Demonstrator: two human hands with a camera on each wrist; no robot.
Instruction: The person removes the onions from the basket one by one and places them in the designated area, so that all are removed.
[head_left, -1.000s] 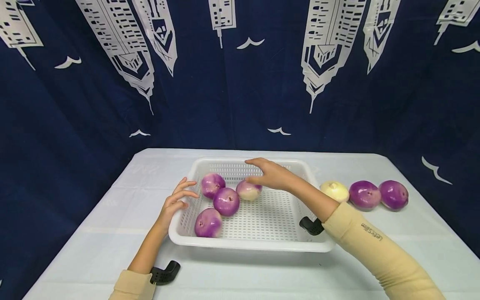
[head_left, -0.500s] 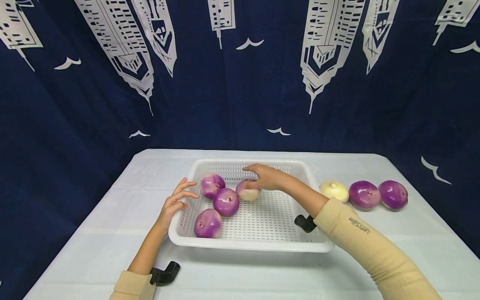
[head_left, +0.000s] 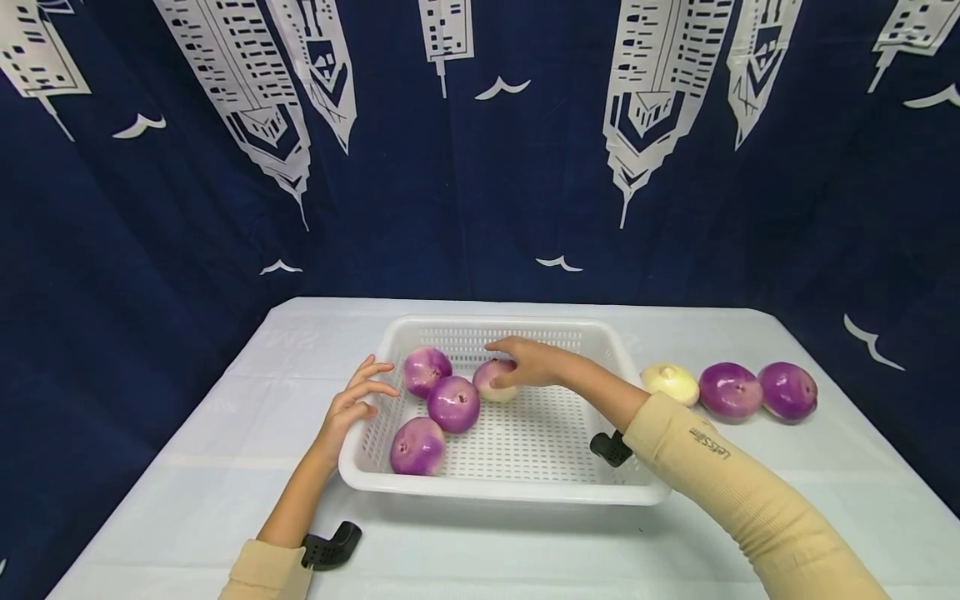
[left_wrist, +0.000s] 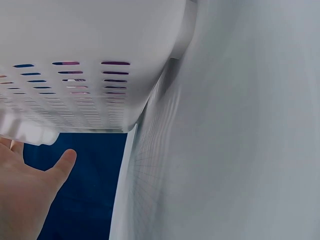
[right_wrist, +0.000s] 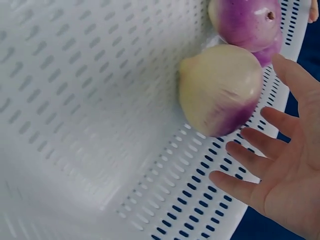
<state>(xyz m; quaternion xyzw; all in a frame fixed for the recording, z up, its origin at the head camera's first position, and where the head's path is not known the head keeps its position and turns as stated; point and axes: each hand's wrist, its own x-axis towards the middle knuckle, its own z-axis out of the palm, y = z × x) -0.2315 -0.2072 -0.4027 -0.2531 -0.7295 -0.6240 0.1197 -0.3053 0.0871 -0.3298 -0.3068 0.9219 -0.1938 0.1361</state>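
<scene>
I have the round, glossy onion-like bulb, cream with a purple flush, inside the white perforated plastic basket, near the middle of the head view. Its small pale nub points toward the upper left of the right wrist view, the purple patch lying at its lower right. It is so nearly round that I can't settle a long axis.

My right hand is beside it, fingers spread; that grip holds nothing, and I can't tell whether a fingertip touches. I judge that a push with the fingertips alone could roll the slick skin away. It sits so close to the round, purple middle bulb that a careless shove could jostle that too; whether they touch, I can't tell.

Two more purple bulbs lie toward the basket's left. My left hand is at the left rim, fingers spread and gripping nothing; contact is unclear. On the white-covered tabletop, at right of the frame, sit a cream bulb and two deep-purple bulbs. A navy cloth with white prints hangs behind.
</scene>
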